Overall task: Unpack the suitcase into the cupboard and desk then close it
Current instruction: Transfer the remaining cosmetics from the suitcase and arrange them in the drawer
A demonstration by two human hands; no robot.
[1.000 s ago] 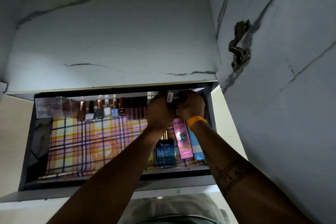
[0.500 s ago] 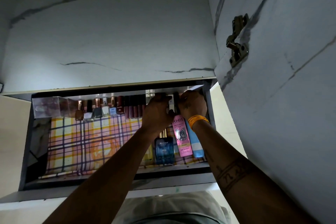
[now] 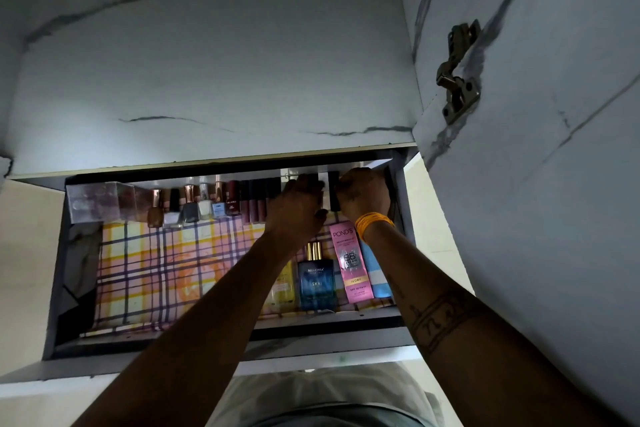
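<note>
Hands, left and right, curl around dark, indistinct items at drawer back.

Seen from above, both bare arms reached into an open grey drawer lined with a pink, yellow and blue checked cloth. The left hand and the right hand, its wrist ringed with orange thread bands, met at the far right corner, fingers curled around slim dark tubes standing there. Along the back edge stood a row of small nail polish bottles beside a clear plastic box. Nearer lay a blue square perfume bottle, a pink Pond's BB cream tube and a pale blue tube. A marbled white cupboard door with a metal hinge stood open on the right.
</note>
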